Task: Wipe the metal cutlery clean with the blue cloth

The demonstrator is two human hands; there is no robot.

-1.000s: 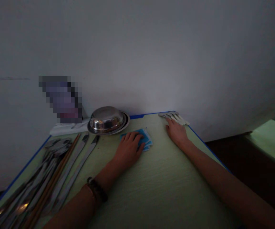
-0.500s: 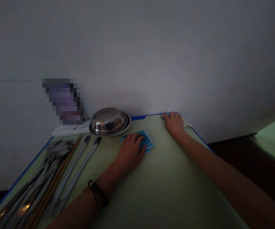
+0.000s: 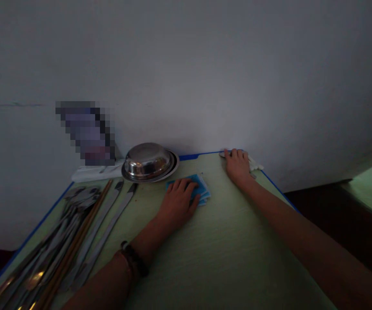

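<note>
My left hand (image 3: 179, 200) lies palm down on a small stack of blue-and-white flat packets (image 3: 201, 189), its fingers stretched out over them. At the table's far right corner, my right hand (image 3: 238, 167) is closed over a flat metal piece (image 3: 222, 154). Only the tip of that piece shows beside my thumb, and the rest is hidden under the hand. A crumpled white item (image 3: 256, 164) lies just right of my right hand. Upturned metal bowls (image 3: 149, 159) sit one on another behind and left of my left hand.
On the green table (image 3: 211, 249), which has a blue edge, two table knives (image 3: 108, 232), wooden chopsticks (image 3: 76, 241) and a pile of metal spoons and other cutlery (image 3: 56, 241) lie at left. A blurred-out upright object (image 3: 87, 133) leans on the wall (image 3: 205, 77) above white paper (image 3: 97, 173).
The view has shifted slightly. My left hand stays on the blue packets. My right hand remains at the far corner, with a little more of the white item showing beside it.
</note>
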